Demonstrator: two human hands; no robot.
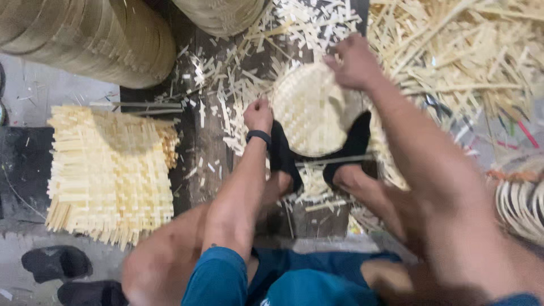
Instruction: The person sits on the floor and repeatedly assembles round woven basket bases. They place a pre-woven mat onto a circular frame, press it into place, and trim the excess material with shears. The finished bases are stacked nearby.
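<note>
A round woven bamboo basket (309, 110) stands on edge on a dark wooden board, held between my two feet in black socks. My left hand (258, 115) grips its left rim; a black band sits on that wrist. Over the upper right rim, my right hand (354, 62) is closed on the edge. A thin bamboo strip (334, 161) lies across the feet below the basket.
A stack of square woven bamboo mats (110, 173) lies at the left. Big coils of bamboo strip (90, 39) sit at the top left. Loose bamboo offcuts (453, 51) pile at the top right. Black slippers (56, 263) rest at the bottom left, a rimmed basket (521, 198) at the right.
</note>
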